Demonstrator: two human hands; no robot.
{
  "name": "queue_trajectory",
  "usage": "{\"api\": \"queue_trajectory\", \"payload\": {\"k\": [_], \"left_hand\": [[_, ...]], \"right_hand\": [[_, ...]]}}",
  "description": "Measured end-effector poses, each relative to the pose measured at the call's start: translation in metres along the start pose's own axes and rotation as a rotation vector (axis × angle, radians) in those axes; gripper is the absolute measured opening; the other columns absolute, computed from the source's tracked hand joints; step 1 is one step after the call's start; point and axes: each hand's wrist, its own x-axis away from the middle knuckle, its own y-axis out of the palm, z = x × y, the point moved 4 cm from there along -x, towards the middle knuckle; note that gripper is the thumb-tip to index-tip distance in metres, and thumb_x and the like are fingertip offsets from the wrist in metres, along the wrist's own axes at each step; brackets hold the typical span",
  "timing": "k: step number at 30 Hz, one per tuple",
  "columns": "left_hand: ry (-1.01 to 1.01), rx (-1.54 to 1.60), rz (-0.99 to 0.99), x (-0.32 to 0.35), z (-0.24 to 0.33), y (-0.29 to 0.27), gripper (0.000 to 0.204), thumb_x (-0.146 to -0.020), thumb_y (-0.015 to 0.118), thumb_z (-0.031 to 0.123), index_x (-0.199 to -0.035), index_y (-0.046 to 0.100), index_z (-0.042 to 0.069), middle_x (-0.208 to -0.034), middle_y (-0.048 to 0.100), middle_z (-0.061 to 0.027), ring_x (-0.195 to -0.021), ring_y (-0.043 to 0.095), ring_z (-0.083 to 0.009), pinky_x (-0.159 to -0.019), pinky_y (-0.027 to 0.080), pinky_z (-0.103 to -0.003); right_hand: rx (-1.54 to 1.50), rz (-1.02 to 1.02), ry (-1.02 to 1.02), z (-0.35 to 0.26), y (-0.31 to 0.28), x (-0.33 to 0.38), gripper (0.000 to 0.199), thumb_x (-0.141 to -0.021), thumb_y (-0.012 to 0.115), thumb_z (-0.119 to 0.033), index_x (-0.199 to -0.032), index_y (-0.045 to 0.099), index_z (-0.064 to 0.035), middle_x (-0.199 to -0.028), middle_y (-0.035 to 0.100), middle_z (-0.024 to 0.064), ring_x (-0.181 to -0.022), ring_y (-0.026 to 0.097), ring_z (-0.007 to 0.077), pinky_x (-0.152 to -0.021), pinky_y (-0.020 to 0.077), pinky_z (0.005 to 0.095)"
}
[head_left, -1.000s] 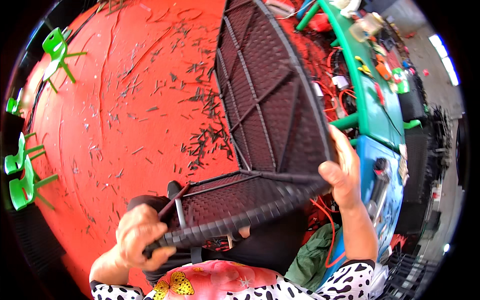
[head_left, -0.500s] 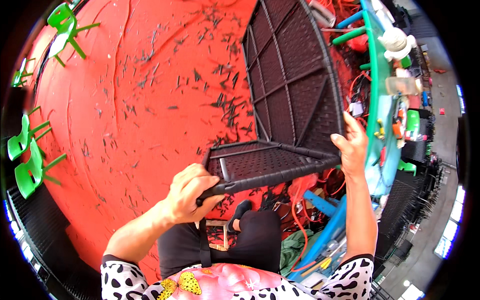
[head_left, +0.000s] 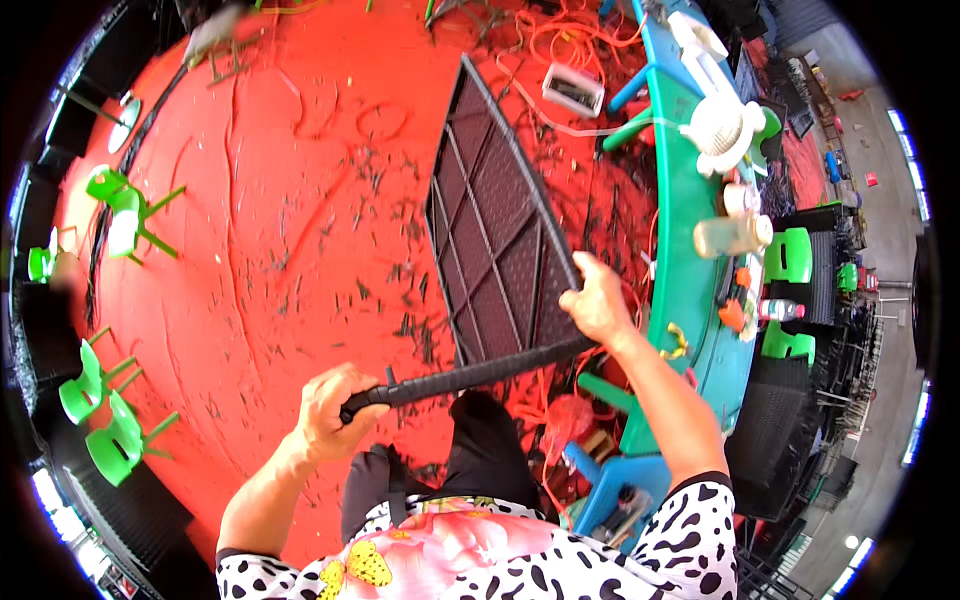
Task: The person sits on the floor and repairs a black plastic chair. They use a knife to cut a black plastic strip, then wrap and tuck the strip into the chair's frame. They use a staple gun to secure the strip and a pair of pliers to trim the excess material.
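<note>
Your left hand (head_left: 333, 410) and right hand (head_left: 600, 306) clamp the woven panel's (head_left: 487, 240) near edge, well apart — weave seemingly complete, anything remaining unclear.

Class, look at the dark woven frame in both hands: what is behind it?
Red floor scattered with dark scraps shows around the woven frame; whatever lies directly behind it is covered.

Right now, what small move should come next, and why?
Probably ease the angular dark brown woven panel slightly left: the left grip holds its near edge's left end, the right grip its right rim, and that rim looks close to a thick green table leg.
</note>
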Motion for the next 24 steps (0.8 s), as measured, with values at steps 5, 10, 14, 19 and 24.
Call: {"api": "queue_trajectory", "payload": {"k": [5, 10, 14, 19, 24], "left_hand": [[0.013, -0.042, -0.069, -0.066, 0.036, -0.015, 0.028, -0.069, 0.074, 0.009, -0.089, 0.056, -0.001, -0.066, 0.053, -0.0120, -0.054, 0.051, -0.0284, -0.049, 0.040, -0.037], [0.053, 0.027, -0.049, -0.117, 0.035, -0.033, 0.031, -0.070, 0.074, 0.007, -0.093, 0.055, -0.001, -0.067, 0.053, -0.0124, -0.054, 0.050, -0.0274, -0.048, 0.040, -0.036], [0.160, 0.038, -0.028, -0.186, 0.012, -0.052, 0.030, -0.070, 0.073, 0.007, -0.092, 0.055, -0.002, -0.068, 0.053, -0.0123, -0.055, 0.050, -0.0272, -0.049, 0.041, -0.036], [0.212, -0.048, 0.017, -0.312, -0.028, -0.081, 0.025, -0.072, 0.071, 0.010, -0.088, 0.057, -0.002, -0.065, 0.050, -0.0109, -0.054, 0.051, -0.0265, -0.050, 0.040, -0.035], [0.124, -0.071, 0.017, -0.464, -0.074, -0.090, 0.020, -0.074, 0.068, 0.010, -0.086, 0.058, -0.002, -0.066, 0.052, -0.0093, -0.056, 0.052, -0.0223, -0.054, 0.041, -0.031]], "right_hand": [[-0.125, -0.063, 0.080, -0.005, -0.046, -0.045, 0.034, -0.063, 0.059, -0.003, -0.096, 0.054, 0.0050, -0.073, 0.058, 0.0213, -0.069, 0.058, 0.0353, -0.066, 0.0459, 0.0396], [-0.190, -0.008, 0.063, -0.037, -0.082, -0.091, 0.034, -0.064, 0.058, -0.004, -0.097, 0.055, 0.0032, -0.069, 0.056, 0.0159, -0.061, 0.055, 0.0281, -0.060, 0.0447, 0.0369], [-0.161, 0.050, 0.032, -0.048, -0.105, -0.166, 0.039, -0.064, 0.058, -0.001, -0.102, 0.056, 0.0034, -0.070, 0.055, 0.0134, -0.062, 0.053, 0.0205, -0.061, 0.0447, 0.0337], [-0.226, 0.057, -0.055, -0.039, -0.128, -0.299, 0.035, -0.063, 0.057, 0.002, -0.098, 0.058, 0.0058, -0.072, 0.059, 0.0083, -0.066, 0.055, 0.0142, -0.064, 0.0458, 0.0294], [-0.220, 0.021, -0.046, 0.000, -0.146, -0.444, 0.038, -0.064, 0.054, 0.006, -0.102, 0.056, 0.0075, -0.087, 0.062, 0.0064, -0.080, 0.057, 0.0118, -0.071, 0.0466, 0.0256]]}}
